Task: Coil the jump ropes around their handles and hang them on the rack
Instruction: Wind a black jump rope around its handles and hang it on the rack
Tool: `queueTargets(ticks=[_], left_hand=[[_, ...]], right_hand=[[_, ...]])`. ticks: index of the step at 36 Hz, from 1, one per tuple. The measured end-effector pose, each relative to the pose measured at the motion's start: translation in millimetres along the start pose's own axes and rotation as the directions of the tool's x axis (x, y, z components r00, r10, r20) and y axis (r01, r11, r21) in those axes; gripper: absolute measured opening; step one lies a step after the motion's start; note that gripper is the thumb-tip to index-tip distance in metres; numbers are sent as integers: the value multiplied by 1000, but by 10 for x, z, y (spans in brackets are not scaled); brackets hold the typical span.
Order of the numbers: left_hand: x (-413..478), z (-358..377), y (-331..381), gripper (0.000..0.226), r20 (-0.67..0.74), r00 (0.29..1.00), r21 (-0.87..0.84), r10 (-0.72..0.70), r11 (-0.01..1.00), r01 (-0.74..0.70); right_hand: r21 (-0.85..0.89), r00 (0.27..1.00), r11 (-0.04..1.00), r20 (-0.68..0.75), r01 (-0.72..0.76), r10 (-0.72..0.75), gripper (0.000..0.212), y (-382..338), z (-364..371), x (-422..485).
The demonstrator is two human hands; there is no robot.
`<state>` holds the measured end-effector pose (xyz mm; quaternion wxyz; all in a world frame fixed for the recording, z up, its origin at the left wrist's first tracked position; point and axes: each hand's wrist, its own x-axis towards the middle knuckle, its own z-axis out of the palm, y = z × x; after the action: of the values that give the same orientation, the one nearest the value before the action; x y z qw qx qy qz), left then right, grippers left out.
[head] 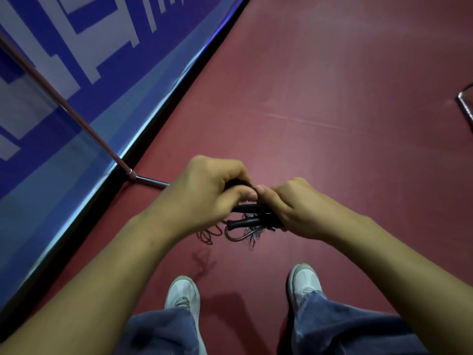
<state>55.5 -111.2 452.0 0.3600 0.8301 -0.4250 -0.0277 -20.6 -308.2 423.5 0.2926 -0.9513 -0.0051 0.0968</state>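
Red floor | jump rope handles between hands | left hand, right hand both gripping

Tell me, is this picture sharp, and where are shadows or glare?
Head view: the left hand, right hand and rope handles look slightly motion-blurred; a rope shadow lies on the red floor; glare lines the blue banner; wide-angle distortion bends the edges.

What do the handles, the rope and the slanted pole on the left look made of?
Handles: black and matte with no shine, likely a foam or rubber grip. Rope: thin, springy loops with a grey glint, probably coated wire or plastic cord. Pole: polished, chrome-like metal, with bright highlights near its floor joint.
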Motion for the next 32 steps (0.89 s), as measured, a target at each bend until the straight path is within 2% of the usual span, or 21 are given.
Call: queueTargets(ticks=[4, 6, 8, 12, 14, 18, 21, 22, 23, 24, 25, 27, 30, 32], left_hand=[[40, -41, -72, 8, -12, 983, -198, -183, 964, 177], [65, -34, -104, 10, 6, 966, -284, -260, 925, 251], [70, -35, -155, 15, 69, 948, -373, -312, 873, 314], [15, -4, -285, 28, 233, 909, -503, -344, 758, 416], [-3, 25, -320, 31, 314, 878, -558, -360, 679, 478], [-43, 81, -373, 18, 532, 784, -674, -319, 401, 620], [-59, 165, -313, 6, 557, 800, -744, -223, 293, 600], [-54, 207, -273, 12, 548, 805, -762, -228, 262, 593], [-42, 256, -236, 10, 536, 806, -762, -251, 267, 590], [-27, 298, -183, 11, 510, 814, -753, -278, 313, 579], [-22, 345, -139, 21, 478, 826, -736, -298, 378, 562], [-9, 412, -52, 26, 440, 837, -670, -326, 501, 547], [3, 425, 57, 21, 408, 846, -405, -343, 762, 505], [14, 406, 101, 20, 370, 872, -207, -321, 887, 414]], right_hand=[[173, 993, 977, -10, 121, -121, 59, -175, -85, -134], [130, 982, 974, 6, 186, -188, 45, -269, -73, -188], [88, 976, 974, 31, 210, -214, 41, -341, -42, -219], [126, 990, 984, 44, 124, -130, 36, -373, -24, -225], [250, 996, 966, 42, 71, -84, 41, -362, -38, -220], [561, 996, 826, 35, 51, -85, 60, -368, -63, -233], [660, 995, 744, -73, 102, -72, 61, -363, -104, -194], [649, 989, 750, -138, 126, -47, 58, -360, -124, -170], [618, 977, 772, -211, 149, -20, 54, -348, -138, -138], [598, 961, 786, -276, 156, 20, 47, -330, -153, -103], [596, 945, 790, -321, 146, 67, 40, -290, -159, -69], [585, 919, 807, -358, 81, 167, 34, -174, -157, -8], [348, 908, 933, -354, -96, 225, 32, 4, -142, 23], [221, 921, 960, -307, -175, 239, 36, 50, -118, 13]])
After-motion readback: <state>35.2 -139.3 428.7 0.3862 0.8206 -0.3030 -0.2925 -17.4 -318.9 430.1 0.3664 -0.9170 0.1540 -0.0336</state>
